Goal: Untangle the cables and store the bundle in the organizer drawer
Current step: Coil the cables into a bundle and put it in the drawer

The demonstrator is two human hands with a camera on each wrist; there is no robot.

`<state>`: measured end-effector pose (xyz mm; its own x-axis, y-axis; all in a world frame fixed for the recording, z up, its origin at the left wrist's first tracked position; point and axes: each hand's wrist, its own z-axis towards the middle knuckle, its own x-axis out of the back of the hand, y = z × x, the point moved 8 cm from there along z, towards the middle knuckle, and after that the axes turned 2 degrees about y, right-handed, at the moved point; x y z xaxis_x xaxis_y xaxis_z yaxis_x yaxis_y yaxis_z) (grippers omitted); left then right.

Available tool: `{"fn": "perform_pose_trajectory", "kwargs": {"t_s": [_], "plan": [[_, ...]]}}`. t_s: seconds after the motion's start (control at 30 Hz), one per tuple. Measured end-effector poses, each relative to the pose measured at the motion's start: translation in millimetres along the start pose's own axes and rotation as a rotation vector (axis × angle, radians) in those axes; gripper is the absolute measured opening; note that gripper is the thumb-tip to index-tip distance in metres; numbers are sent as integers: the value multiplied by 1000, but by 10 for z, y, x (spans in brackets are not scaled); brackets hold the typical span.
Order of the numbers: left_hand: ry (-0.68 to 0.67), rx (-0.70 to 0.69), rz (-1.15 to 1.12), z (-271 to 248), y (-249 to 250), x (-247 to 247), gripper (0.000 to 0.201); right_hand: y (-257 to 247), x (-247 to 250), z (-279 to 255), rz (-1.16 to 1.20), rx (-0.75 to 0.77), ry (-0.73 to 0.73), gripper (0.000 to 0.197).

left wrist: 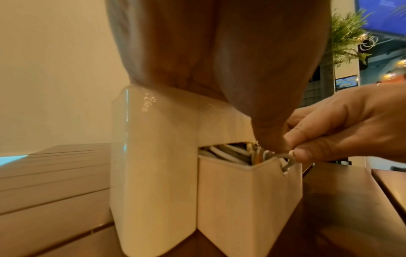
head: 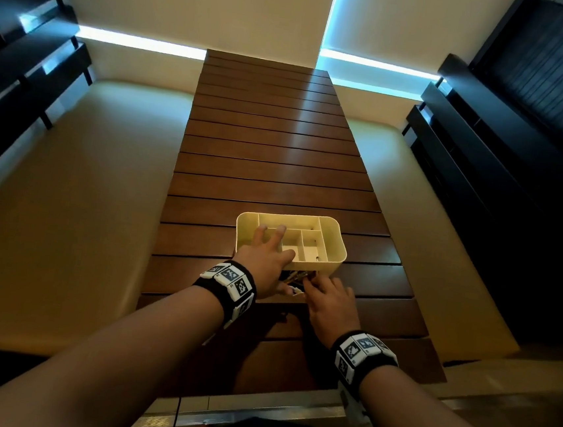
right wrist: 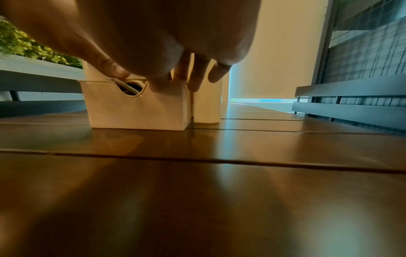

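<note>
left hand (head: 262,256) flat and open atop the organizer (head: 333,249), right hand (head: 328,304) pinching a stray cable loop (left wrist: 287,160) at the part-open drawer (left wrist: 248,200), liable to snag on closing.

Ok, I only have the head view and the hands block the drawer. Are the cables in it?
Observer: Mostly. The left wrist view shows the drawer pulled partly out, with coiled cables inside.
Operator: Mostly?
Observer: One loop hangs over the notch in the drawer front, and the right hand pinches it there.
Operator: Drawer tilted?
Observer: No. In the right wrist view it sits flat on the table.
</note>
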<state>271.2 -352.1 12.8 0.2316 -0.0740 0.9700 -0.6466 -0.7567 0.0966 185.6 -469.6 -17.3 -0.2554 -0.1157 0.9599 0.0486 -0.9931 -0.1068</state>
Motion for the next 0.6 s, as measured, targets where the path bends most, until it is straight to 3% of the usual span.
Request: {"fn": "perform_pose_trajectory", "kwargs": {"t_s": [0.1, 0.43, 0.6], "plan": [[-2, 1, 7, -7, 12, -2, 81, -3, -7, 7, -9, 0, -14, 42], [82, 95, 16, 23, 112, -38, 67, 34, -26, 61, 90, 4, -93, 28], [99, 81, 7, 48, 103, -59, 69, 63, 24, 64, 120, 13, -128, 30]]}}
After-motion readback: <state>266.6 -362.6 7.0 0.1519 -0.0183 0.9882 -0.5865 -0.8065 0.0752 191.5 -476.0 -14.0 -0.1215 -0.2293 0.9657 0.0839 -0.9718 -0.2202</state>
